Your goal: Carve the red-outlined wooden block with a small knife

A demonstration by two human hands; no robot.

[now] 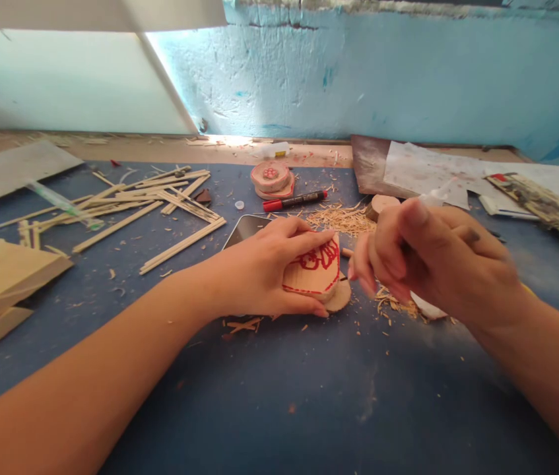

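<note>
My left hand [269,267] is wrapped round a pale wood slice [309,280], thumb on the near edge and fingers across the top. Red marker lines run along its rim and form a drawing partly under my fingers. Another round wood slice [339,298] shows beneath its right side. Just right of it my right hand [422,257] is raised with curled fingers. A brown rounded end [466,234] shows among those fingers, but what it belongs to is hidden. A translucent nozzle-like tip [436,195] appears behind the hand; whether it is held I cannot tell.
A dark phone-like slab [244,231] lies behind my left hand. Beyond are a red marker [294,200], stacked decorated wood slices [272,178] and wood shavings [341,219]. Thin sticks [115,204] and wood blocks [2,284] lie left, papers [422,171] at the back right.
</note>
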